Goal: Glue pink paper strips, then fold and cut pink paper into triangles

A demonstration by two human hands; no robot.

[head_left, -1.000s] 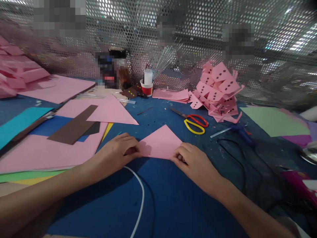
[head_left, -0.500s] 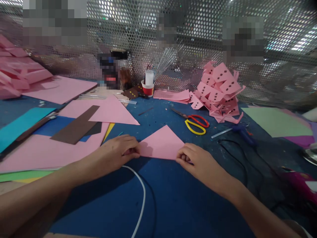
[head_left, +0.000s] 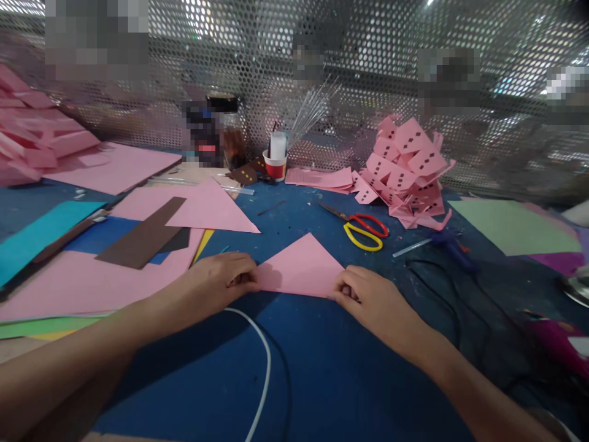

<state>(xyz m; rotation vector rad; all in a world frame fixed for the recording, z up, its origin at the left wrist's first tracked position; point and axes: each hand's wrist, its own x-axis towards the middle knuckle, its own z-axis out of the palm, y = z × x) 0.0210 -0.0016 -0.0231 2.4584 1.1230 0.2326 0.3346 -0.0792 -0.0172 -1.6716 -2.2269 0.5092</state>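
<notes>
A pink paper triangle [head_left: 301, 267] lies on the blue table, its point facing away from me and its long straight edge towards me. My left hand [head_left: 225, 279] is closed on the triangle's left corner, thumb and fingers pinched together. At the opposite corner my right hand [head_left: 365, 291] has its fingers curled and pinching the paper; they hide that corner. Beyond my right hand rest scissors [head_left: 363, 230] with one red and one yellow handle, their blades spread a little.
Pink sheets [head_left: 138, 285] with a brown strip [head_left: 142, 233] cover the left side. A white cable [head_left: 264, 380] curves in front of me. To the right are a blue glue gun [head_left: 453, 250] and green paper [head_left: 515, 224]. Dotted pink paper pieces [head_left: 407, 169] pile up behind.
My right hand has slid slightly to the right along the triangle's near edge. My left hand and the paper have stayed nearly in place.
</notes>
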